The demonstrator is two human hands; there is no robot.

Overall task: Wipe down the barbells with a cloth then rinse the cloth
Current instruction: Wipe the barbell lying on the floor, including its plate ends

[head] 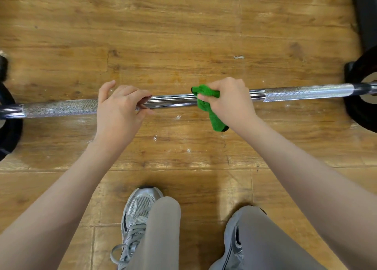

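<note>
A chrome barbell (173,101) lies across the wooden floor from left to right, with knurled sections on both sides of a smooth middle. My right hand (230,100) grips a green cloth (206,104) wrapped around the bar's smooth middle; a tail of the cloth hangs down toward me. My left hand (120,108) rests on the bar to the left of the cloth, fingers curled over the bar near where the knurling ends.
Black weight plates sit on both ends of the bar, one at the left edge (8,127) and one at the right edge (361,106). My grey shoes (138,218) and trouser legs stand close in front of the bar. A dark object (365,14) fills the top right corner.
</note>
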